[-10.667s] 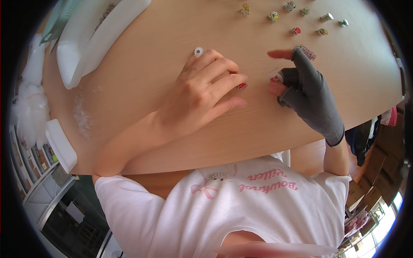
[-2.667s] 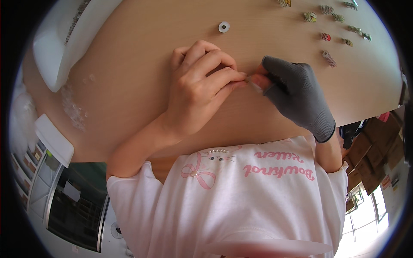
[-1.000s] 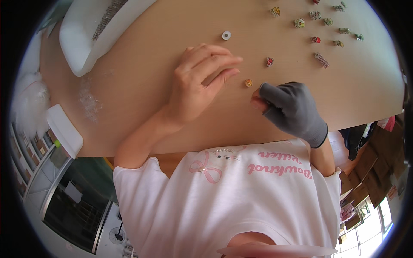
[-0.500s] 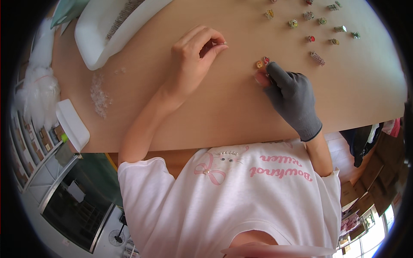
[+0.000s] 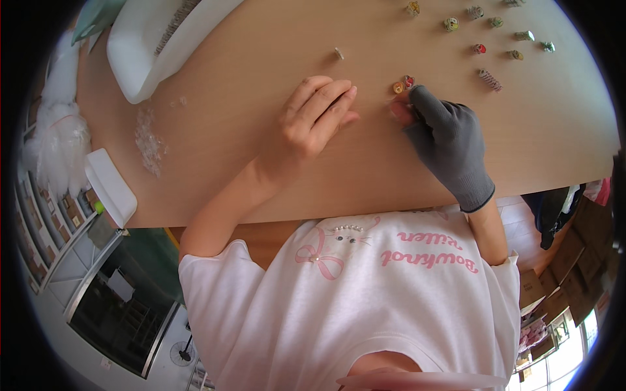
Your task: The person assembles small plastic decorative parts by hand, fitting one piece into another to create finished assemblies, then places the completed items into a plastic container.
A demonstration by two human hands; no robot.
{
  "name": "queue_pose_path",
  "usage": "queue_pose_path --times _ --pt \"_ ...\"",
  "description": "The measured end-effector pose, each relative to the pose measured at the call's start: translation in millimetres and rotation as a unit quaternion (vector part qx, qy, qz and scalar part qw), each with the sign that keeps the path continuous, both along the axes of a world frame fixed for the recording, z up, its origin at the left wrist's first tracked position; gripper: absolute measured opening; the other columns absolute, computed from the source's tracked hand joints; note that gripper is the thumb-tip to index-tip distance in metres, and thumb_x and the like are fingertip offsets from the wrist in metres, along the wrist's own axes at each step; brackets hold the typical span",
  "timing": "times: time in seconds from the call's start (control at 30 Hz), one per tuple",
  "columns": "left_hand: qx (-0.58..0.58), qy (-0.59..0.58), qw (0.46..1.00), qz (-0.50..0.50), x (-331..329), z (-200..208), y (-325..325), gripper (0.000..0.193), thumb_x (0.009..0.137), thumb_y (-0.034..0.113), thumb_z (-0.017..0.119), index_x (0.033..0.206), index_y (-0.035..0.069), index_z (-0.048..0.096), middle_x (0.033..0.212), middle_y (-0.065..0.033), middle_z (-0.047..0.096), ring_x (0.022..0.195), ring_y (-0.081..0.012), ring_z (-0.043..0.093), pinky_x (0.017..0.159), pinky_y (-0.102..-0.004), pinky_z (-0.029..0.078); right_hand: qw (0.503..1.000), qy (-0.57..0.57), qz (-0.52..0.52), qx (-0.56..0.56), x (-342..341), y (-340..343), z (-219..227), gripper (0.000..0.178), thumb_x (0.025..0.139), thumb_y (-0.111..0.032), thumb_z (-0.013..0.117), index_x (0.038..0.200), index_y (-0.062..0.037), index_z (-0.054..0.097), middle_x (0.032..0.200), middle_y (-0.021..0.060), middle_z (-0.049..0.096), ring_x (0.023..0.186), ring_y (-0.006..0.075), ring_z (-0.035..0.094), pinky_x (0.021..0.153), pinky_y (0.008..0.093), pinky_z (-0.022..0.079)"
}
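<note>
My left hand [image 5: 316,117] is over the table, its bare fingers stretched out loosely and the thumb apart, with nothing visible in it. Just beyond its fingertips a small pale, narrow piece [image 5: 338,53] lies on the tabletop. My right hand [image 5: 450,140], in a grey glove with bare fingertips, is curled with thumb and fingers together. The blurred tips hide what they hold, if anything. Right at its fingers are a small round orange piece [image 5: 398,87] and a red-and-white piece [image 5: 409,82]; I cannot tell whether the hand touches them.
Several small coiled metal pieces with coloured tops [image 5: 451,24] are scattered at the far right, with a longer coil [image 5: 490,80] nearer. A white tub [image 5: 130,72] holds a long coil row. Clear plastic scraps [image 5: 150,143] and a small white tray [image 5: 111,189] lie at left.
My left hand has let go of the small pale piece, drawn back toward me and opened its pinch. My right hand stays at the orange and red pieces. The view has shifted slightly.
</note>
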State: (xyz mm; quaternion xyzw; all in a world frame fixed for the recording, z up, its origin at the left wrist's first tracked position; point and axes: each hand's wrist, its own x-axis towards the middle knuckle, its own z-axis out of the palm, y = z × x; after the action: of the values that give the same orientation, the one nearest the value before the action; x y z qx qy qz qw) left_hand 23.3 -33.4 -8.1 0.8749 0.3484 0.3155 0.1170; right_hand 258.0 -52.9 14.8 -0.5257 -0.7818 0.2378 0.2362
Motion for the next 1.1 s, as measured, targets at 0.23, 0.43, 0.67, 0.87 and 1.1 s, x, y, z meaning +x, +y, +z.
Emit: queue_pose_path --times 0.23,0.43,0.67,0.87,1.1 --pt "-0.085 -0.024 0.996 0.019 -10 3 -19 0.048 0.074 -0.005 0.079 0.121 -0.002 0.070 0.117 -0.0106 0.071 0.100 -0.0278 0.062 0.079 -0.0352 0.054 0.999 0.041 -0.020 -0.020 2 -4 3 0.021 0.085 -0.014 0.076 0.098 -0.0071 0.062 0.071 0.0099 0.065 0.059 0.0287 0.063 0.054 0.0371 0.048" --pt "-0.137 -0.068 0.985 0.084 -15 12 -17 0.052 0.076 -0.005 0.079 0.125 0.009 0.071 0.117 -0.0079 0.067 0.104 -0.0240 0.056 0.076 -0.0322 0.054 0.997 0.019 -0.036 -0.072 1 -10 16 0.016 0.086 -0.010 0.075 0.094 -0.0054 0.062 0.069 0.0083 0.062 0.053 0.0254 0.058 0.053 0.0338 0.045" --pt "-0.184 -0.064 0.980 0.034 -26 9 6 0.029 0.073 0.000 0.083 0.101 0.005 0.078 0.095 -0.0037 0.065 0.090 -0.0196 0.060 0.072 -0.0308 0.052 0.945 0.189 -0.065 -0.260 1 -8 20 0.012 0.093 -0.011 0.070 0.095 -0.0028 0.061 0.067 0.0068 0.064 0.053 0.0125 0.060 0.053 0.0289 0.045" --pt "-0.185 -0.093 0.977 0.041 -13 9 4 0.029 0.070 -0.001 0.084 0.097 0.005 0.077 0.095 -0.0042 0.065 0.088 -0.0200 0.061 0.072 -0.0324 0.052 0.932 0.130 -0.048 -0.335 -18 11 24 0.016 0.098 -0.016 0.063 0.100 -0.0004 0.061 0.072 0.0063 0.064 0.058 0.0110 0.060 0.055 0.0277 0.047" --pt "-0.165 -0.110 0.978 0.060 -9 4 3 0.030 0.069 -0.003 0.085 0.097 0.004 0.076 0.093 -0.0046 0.063 0.086 -0.0203 0.060 0.070 -0.0327 0.052 0.935 0.125 -0.041 -0.331 -26 24 34 0.018 0.097 -0.018 0.064 0.096 -0.0012 0.060 0.063 0.0073 0.060 0.056 0.0172 0.061 0.056 0.0315 0.046"
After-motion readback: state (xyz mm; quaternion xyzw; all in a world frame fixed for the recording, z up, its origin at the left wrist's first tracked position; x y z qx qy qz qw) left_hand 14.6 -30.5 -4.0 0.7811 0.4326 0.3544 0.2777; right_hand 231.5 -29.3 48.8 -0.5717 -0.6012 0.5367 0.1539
